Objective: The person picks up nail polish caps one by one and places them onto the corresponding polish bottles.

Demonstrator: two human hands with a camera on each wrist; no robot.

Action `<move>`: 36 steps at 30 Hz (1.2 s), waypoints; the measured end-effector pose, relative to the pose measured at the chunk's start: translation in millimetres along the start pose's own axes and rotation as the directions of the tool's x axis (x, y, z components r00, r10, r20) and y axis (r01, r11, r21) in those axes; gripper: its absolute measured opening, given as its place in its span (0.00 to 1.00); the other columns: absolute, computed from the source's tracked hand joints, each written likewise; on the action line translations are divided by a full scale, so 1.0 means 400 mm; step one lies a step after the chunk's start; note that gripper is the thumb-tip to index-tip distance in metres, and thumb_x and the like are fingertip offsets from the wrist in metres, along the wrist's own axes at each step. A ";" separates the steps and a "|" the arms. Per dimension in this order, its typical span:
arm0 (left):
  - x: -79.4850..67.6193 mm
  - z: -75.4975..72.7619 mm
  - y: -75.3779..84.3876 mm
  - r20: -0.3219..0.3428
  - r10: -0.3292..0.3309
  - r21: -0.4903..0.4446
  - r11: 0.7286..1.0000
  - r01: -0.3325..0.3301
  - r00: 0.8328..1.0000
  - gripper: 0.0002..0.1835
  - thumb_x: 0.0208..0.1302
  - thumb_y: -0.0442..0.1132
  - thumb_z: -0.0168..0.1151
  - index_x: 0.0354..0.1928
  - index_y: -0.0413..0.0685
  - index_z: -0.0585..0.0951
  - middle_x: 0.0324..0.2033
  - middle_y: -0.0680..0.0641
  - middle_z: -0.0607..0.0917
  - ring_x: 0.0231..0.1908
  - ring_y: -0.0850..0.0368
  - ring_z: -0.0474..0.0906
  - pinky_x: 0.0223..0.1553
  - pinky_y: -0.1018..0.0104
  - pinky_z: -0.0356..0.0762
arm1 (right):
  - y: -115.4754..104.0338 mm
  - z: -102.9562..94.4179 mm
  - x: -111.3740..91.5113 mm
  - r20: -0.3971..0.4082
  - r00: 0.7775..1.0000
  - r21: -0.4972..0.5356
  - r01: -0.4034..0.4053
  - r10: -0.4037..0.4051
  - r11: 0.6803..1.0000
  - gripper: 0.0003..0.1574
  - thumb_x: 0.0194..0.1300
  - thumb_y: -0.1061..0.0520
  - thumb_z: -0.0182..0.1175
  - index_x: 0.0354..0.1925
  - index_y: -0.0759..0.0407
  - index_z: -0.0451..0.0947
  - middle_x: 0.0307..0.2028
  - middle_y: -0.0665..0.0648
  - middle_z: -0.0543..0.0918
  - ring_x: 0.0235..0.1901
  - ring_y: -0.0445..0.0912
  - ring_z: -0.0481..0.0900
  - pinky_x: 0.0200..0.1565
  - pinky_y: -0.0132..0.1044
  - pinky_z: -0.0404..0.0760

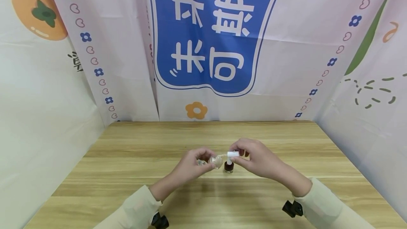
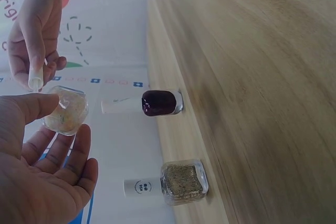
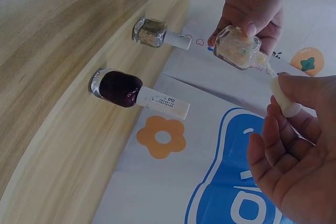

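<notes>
My left hand (image 1: pixel 194 164) grips a clear nail polish bottle (image 3: pixel 236 48) filled with pale glitter polish, tilted so its neck points toward the right hand. Between thumb and fingers, my right hand (image 1: pixel 255 158) pinches the bottle's white cap (image 3: pixel 285 98). A short pale brush (image 3: pixel 271 70) spans from the cap to the bottle's mouth; whether its tip is inside I cannot tell. Below the hands, a dark red nail polish bottle (image 2: pixel 159 103) with a white cap stands upright on the table. Near it stands a gold glitter nail polish bottle (image 2: pixel 184 181), mostly hidden by the left hand in the head view.
The wooden table (image 1: pixel 143 140) reaches back to a printed white curtain (image 1: pixel 286 73) with a blue sign. Similar cloth hangs along both sides. A black wrist camera (image 1: pixel 292 209) sits at the right sleeve, another (image 1: pixel 160 221) at the left.
</notes>
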State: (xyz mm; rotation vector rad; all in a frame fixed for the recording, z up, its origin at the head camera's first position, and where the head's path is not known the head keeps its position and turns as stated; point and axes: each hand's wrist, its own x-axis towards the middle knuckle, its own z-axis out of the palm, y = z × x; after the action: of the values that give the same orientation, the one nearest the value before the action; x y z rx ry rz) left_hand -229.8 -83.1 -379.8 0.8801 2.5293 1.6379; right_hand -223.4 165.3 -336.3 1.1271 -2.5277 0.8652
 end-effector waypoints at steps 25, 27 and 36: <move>-0.001 0.019 -0.001 0.035 -0.017 -0.003 1.000 0.017 0.999 0.11 0.59 0.31 0.69 0.44 0.40 0.82 0.35 0.49 0.84 0.36 0.54 0.78 0.36 0.63 0.79 | -0.003 0.031 0.011 0.004 0.995 0.229 -0.097 0.099 0.968 0.10 0.60 0.59 0.69 0.41 0.55 0.80 0.33 0.45 0.79 0.33 0.40 0.77 0.36 0.35 0.81; 0.001 0.022 -0.003 0.034 -0.015 -0.003 1.000 0.016 0.999 0.11 0.58 0.30 0.68 0.44 0.39 0.82 0.35 0.48 0.84 0.35 0.53 0.78 0.36 0.62 0.79 | -0.003 0.037 0.013 0.007 0.992 0.268 -0.124 0.126 0.956 0.09 0.60 0.59 0.69 0.40 0.55 0.80 0.32 0.45 0.80 0.33 0.41 0.78 0.36 0.36 0.81; -0.005 0.025 -0.015 0.044 -0.013 -0.062 0.998 0.016 0.999 0.12 0.59 0.34 0.70 0.45 0.42 0.82 0.35 0.51 0.84 0.36 0.56 0.78 0.37 0.61 0.79 | 0.003 0.057 0.018 0.017 0.983 0.325 -0.177 0.182 0.929 0.07 0.62 0.55 0.68 0.39 0.53 0.80 0.31 0.46 0.81 0.32 0.43 0.78 0.36 0.37 0.79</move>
State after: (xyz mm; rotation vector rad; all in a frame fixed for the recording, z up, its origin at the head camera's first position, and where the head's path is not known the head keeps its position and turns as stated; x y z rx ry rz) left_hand -227.8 -77.6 -389.9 0.8796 2.4364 1.6641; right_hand -228.8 147.8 -351.9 0.9778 -2.5704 1.3754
